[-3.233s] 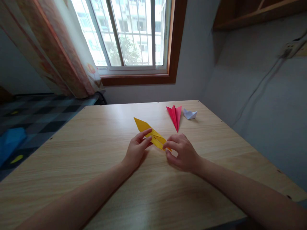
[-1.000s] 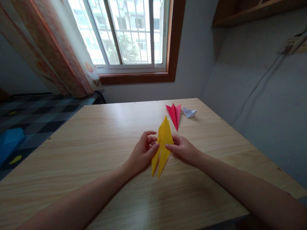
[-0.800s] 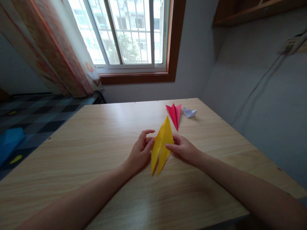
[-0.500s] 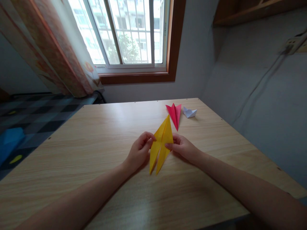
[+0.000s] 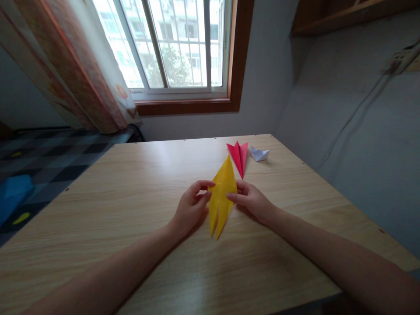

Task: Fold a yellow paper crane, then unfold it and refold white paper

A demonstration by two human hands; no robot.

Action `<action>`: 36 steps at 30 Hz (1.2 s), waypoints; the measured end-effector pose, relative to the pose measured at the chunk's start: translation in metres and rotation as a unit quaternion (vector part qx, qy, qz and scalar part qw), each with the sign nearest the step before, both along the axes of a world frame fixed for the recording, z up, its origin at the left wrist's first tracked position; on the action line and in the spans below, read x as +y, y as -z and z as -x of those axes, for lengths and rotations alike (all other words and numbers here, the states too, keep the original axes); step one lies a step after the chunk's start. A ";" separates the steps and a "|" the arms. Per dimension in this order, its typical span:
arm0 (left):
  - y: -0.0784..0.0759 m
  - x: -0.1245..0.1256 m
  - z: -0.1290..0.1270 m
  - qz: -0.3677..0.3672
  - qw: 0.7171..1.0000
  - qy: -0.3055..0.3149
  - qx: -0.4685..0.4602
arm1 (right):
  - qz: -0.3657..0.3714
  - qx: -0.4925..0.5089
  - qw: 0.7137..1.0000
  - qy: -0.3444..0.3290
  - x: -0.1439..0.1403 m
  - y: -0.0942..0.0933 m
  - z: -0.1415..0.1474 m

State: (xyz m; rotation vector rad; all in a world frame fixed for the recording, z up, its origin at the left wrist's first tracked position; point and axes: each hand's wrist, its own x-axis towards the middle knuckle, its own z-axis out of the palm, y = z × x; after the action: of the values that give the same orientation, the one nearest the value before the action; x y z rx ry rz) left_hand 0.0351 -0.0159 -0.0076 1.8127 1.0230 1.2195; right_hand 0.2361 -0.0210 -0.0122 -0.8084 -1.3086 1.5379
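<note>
A person's left hand (image 5: 190,208) and right hand (image 5: 251,201) pinch a long, pointed yellow folded paper (image 5: 222,197) from either side, above the middle of a light wooden table (image 5: 131,205); 2 paper folds, red (image 5: 239,156) and white (image 5: 259,154), lie beyond.

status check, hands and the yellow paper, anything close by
Left hand and right hand both pinching the yellow folded paper, one each side. Its lower tips at the table. Red paper plane just beyond, apart.

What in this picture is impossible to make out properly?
- Head view: the yellow folded paper hides the tips of the fingers of the left hand and right hand behind it.
- White folded paper: too small to tell its shape.
- Shelf: cut off by the top edge.
</note>
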 end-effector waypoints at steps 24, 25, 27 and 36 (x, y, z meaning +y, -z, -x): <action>-0.003 -0.022 -0.007 0.034 0.996 0.083 -0.011 | -0.377 -0.247 0.890 0.069 -0.023 -0.012 0.001; -0.003 -0.020 -0.008 0.068 0.993 0.082 -0.044 | -0.383 -0.262 0.883 0.072 -0.022 -0.011 0.001; -0.003 -0.016 -0.009 0.135 0.982 0.078 -0.105 | -0.394 -0.280 0.872 0.080 -0.021 -0.009 0.001; -0.002 -0.011 -0.009 0.241 0.951 0.074 -0.178 | -0.413 -0.328 0.837 0.146 -0.011 -0.007 -0.006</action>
State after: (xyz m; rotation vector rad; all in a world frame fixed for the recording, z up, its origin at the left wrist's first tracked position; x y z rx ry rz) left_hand 0.0445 -0.0271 -0.0060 1.2144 0.8648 1.0429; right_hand 0.2417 -0.0321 -0.0049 -0.9097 -2.0075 0.3181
